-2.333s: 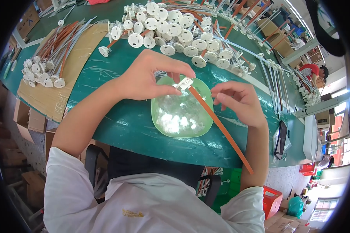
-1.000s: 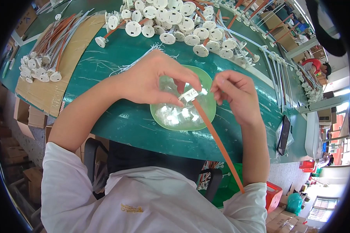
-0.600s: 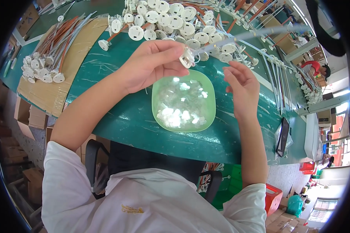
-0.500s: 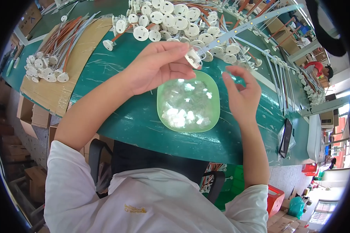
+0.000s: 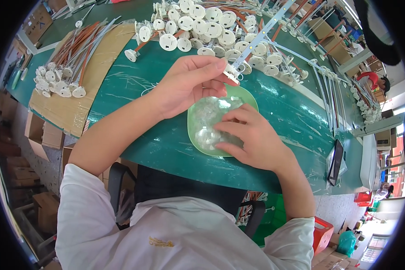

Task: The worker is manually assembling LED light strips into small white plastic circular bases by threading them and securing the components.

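Strip (image 5: 263, 33), pale and dotted with small yellow squares, slants far and right from a white fitting (image 5: 231, 73), with thin wires looping where the two meet. The left hand (image 5: 184, 84) has its grip closed on the fitting, pinching it between thumb and fingers by the far edge of a pale green bowl (image 5: 191, 130).

The right hand (image 5: 255, 137) reaches over the bowl from the right, its grip parted: thumb and forefinger stand well apart, with clear, shiny pieces (image 5: 206, 135) showing in the gap. Whether its fingertips touch the pieces, I cannot tell.

The bowl sits on a green bench (image 5: 166, 157). Beyond it, in the far middle, lies a large heap of white discs (image 5: 211, 30) with orange and pale strips. To the left, a smaller bundle (image 5: 58, 81) of similar parts rests on a brown cardboard sheet (image 5: 110, 51). A flat black object (image 5: 335, 163) lies near the bench's right end.
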Tool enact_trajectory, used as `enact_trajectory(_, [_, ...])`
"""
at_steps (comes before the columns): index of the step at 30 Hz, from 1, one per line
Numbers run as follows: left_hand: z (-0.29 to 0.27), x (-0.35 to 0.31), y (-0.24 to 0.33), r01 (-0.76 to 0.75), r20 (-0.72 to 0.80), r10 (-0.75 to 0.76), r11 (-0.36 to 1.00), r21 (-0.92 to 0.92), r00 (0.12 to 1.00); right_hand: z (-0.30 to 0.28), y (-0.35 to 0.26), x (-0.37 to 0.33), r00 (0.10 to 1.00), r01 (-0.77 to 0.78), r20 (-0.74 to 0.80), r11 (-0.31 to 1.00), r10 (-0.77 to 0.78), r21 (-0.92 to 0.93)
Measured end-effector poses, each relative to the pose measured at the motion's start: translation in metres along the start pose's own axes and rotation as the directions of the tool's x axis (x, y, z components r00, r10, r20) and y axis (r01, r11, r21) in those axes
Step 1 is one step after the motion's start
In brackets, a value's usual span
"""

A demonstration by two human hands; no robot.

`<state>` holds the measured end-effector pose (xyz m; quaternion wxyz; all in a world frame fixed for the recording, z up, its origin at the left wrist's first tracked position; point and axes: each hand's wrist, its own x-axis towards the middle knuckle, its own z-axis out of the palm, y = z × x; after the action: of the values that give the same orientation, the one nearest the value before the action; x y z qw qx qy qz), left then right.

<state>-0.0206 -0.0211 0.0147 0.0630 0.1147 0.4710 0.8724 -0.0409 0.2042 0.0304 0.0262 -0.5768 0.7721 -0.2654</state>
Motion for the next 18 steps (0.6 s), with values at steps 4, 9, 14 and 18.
enact_trajectory(4, [0.002,-0.002,-0.001,-0.033,0.057,0.039,0.995,-0.096,0.998,-0.002,0.004,-0.002,0.998,0.065,-0.005,0.994,-0.065,0.089])
enact_trajectory(9, [0.012,-0.007,-0.001,-0.064,0.192,0.077,0.995,-0.073,0.978,0.001,0.005,-0.004,0.993,0.046,-0.115,0.98,-0.024,0.196])
enact_trajectory(14, [0.009,-0.009,-0.004,-0.065,0.201,0.055,0.997,0.044,0.978,-0.005,0.002,-0.004,0.979,-0.145,-0.094,0.942,0.181,0.302])
enact_trajectory(18, [0.009,-0.007,-0.003,-0.088,0.214,0.064,0.991,0.104,0.975,-0.008,0.005,-0.007,0.965,-0.192,-0.103,0.916,0.241,0.353])
